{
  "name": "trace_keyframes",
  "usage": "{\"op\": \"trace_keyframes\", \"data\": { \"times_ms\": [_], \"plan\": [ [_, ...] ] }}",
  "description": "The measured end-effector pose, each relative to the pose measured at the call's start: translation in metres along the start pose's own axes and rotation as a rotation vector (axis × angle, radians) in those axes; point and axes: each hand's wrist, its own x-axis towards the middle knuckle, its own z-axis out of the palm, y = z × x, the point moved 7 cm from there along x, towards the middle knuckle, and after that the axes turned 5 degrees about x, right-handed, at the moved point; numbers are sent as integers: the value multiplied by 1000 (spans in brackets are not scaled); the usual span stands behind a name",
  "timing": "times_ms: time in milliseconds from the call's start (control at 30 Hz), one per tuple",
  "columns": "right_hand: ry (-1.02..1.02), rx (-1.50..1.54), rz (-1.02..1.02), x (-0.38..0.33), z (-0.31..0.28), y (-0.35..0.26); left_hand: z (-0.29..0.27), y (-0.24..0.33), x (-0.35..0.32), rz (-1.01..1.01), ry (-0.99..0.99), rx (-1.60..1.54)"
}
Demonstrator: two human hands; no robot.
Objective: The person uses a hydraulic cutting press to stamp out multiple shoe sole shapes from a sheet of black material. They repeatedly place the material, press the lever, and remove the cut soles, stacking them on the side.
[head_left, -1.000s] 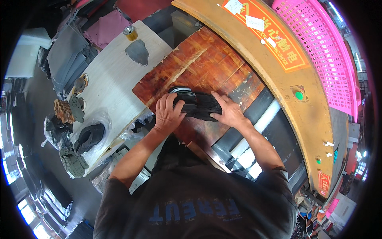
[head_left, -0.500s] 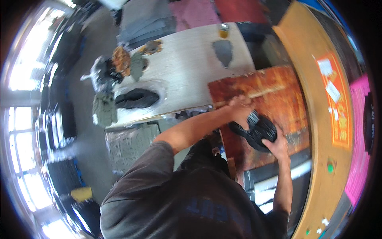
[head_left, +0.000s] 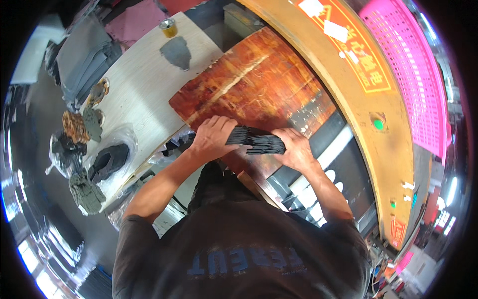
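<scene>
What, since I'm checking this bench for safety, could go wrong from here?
The black stack is many thin layers, held at its ends by the left hand and right hand, so middle layers might slip out of line. It is also close to the near edge of the board, so dropped layers could slide off.

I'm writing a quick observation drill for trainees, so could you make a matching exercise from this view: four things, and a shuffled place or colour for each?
Things:
1. Black layered stack
2. Can
3. Basket
4. Board

Places or colours:
A. Pink
B. Between the left hand and right hand
C. Streaked red-brown
D. On the pale table

Pairs: 1-B, 2-D, 3-A, 4-C.
</scene>
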Motion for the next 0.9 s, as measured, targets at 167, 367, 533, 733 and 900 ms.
{"op": "trace_keyframes", "data": {
  "times_ms": [167, 367, 533, 733, 900],
  "plan": [
    [-14, -83, 20, 0, 6, -3, 2, 11, 12, 124, -25, 102],
    [-88, 342, 443, 18, -9, 39, -36, 39, 2, 27, 267, -13],
    [-328, 323, 325, 66, -27, 17, -1, 81, 4, 34, 220, -216],
    [-347, 170, 144, 101, -48, -51, 20, 53, 36, -98, 59, -464],
    [-269, 184, 129, 89, -74, -89, -49, 43, 28, -132, 80, -981]
  ]
}}
